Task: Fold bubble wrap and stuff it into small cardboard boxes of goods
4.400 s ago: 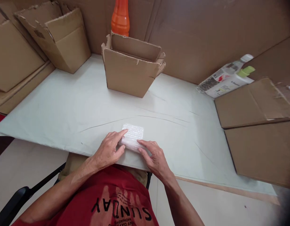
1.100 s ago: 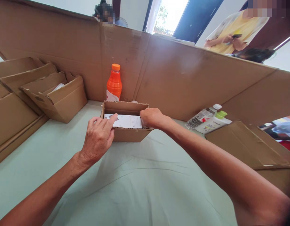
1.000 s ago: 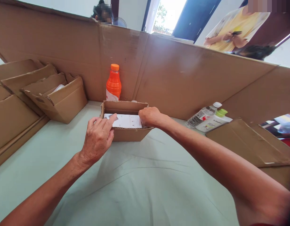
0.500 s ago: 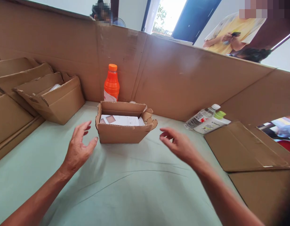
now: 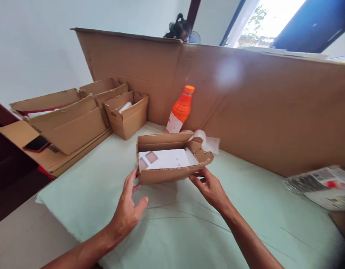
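A small open cardboard box (image 5: pixel 164 176) sits before me on the pale green cloth, tilted, holding a white carton (image 5: pixel 167 159) with pinkish-brown squares printed on it. Clear plastic wrap (image 5: pixel 211 145) sticks out at its right end. My right hand (image 5: pixel 210 186) grips the box's lower right corner, its fingers partly hidden beneath. My left hand (image 5: pixel 130 203) is at the lower left corner, fingertips against or very near the cardboard, thumb spread away. An orange bottle (image 5: pixel 180 108) with a white label stands leaning in view just behind the box.
Several open cardboard boxes (image 5: pixel 127 121) stand at the back left, with a dark phone-like object (image 5: pixel 36 144) on a flap. A tall cardboard partition (image 5: pixel 259 112) runs along the back. A blurred clear bottle (image 5: pixel 307 183) lies at right. A person's head (image 5: pixel 179 29) shows beyond the partition.
Both hands have closed in on the box, and the right one has taken hold of its corner. The box has tilted. My view has swung left, so more boxes show there.
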Motion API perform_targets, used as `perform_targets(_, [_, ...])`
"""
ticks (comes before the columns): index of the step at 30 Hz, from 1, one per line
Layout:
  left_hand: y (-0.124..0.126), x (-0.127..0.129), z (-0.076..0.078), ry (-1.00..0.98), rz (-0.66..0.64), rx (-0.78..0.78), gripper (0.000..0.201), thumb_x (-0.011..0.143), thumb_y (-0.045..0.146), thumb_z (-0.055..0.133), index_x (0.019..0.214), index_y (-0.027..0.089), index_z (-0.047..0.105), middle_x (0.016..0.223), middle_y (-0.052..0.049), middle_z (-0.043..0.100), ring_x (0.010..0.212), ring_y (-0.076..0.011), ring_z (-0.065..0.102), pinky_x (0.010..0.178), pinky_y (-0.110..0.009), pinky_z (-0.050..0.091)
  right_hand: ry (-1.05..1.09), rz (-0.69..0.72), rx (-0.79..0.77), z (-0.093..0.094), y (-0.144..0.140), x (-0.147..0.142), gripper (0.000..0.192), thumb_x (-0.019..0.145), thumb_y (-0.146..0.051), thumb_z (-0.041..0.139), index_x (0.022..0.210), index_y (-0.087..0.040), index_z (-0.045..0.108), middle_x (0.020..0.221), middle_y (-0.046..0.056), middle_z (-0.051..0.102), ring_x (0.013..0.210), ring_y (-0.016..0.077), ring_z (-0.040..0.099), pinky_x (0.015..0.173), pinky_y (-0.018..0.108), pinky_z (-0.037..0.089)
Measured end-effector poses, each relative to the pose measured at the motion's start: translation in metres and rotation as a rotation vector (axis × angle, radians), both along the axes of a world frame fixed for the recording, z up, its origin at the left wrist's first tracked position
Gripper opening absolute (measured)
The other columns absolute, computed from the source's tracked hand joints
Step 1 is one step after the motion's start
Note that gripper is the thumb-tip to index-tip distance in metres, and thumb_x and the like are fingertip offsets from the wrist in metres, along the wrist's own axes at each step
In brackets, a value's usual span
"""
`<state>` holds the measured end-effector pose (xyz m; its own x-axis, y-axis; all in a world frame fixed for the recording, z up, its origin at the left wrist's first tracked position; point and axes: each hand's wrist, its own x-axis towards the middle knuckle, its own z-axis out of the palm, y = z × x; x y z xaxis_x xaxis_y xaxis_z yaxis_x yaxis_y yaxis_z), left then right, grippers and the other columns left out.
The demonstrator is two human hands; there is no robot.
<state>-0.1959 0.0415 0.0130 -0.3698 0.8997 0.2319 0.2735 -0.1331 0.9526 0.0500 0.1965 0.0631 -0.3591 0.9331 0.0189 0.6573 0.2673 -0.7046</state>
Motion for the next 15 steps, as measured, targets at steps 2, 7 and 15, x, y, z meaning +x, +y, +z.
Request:
perform_targets(2, [-0.028,-0.021,-0.006,-0.012,0.142,-0.008,0.07,0.091,0.024,0.057,0.154,0.031,0.029,0.157,-0.013,0.038,0.142,-0.031,0.046,0.111,-0.052,0.05,0.031,0.112,-0.013,0.0,0.007,-0.05,0.031,0.089,-0.039,0.057,0.111,-0.017,0.058,0.107,0.012,0.073,0.092,0.024,0.071,0.068,0.031,0.053])
perform_targets(7, [-0.053,-0.082,-0.011,0.005,0.458,0.001,0.074,0.091,0.031,0.061,0.156,0.034,0.027,0.157,-0.012,0.033,0.147,-0.0313,0.038,0.114,-0.053,0.046,0.136,0.397,-0.031,-0.001,0.026,-0.193,0.047,0.089,-0.025,0.06,0.135,-0.018,0.052,0.13,0.012,0.067,0.11,0.0217,0.066,0.081,0.03,0.055])
perform_targets(15, [-0.019,-0.133,-0.019,0.073,0.531,0.073,0.079,0.09,0.024,0.062,0.158,0.034,0.024,0.161,-0.014,0.024,0.153,-0.0322,0.026,0.114,-0.052,0.046,0.081,0.462,0.126,-0.073,0.013,-0.268,0.062,0.089,-0.021,0.06,0.148,-0.012,0.046,0.153,0.02,0.049,0.141,0.0286,0.048,0.115,0.045,0.043])
